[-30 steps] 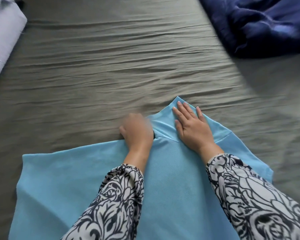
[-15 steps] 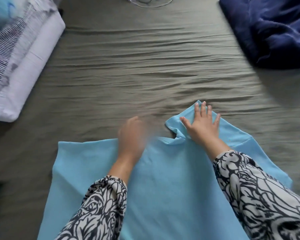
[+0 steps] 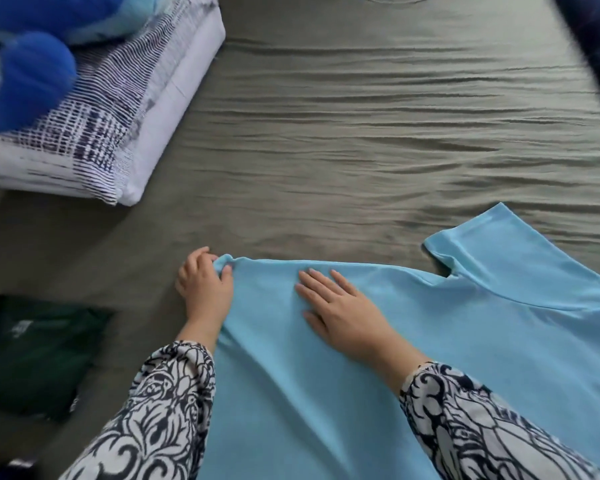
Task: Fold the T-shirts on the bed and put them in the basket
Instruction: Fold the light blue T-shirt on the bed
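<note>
left hand (image 3: 205,289) pinches the light blue T-shirt (image 3: 361,393) corner, shirt stretching off rightward, right hand (image 3: 340,311) spread flat just beside

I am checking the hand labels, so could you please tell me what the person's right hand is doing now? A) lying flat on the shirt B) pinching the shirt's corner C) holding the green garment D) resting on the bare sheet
A: the right hand lies with straight fingers on the light blue shirt.
</note>
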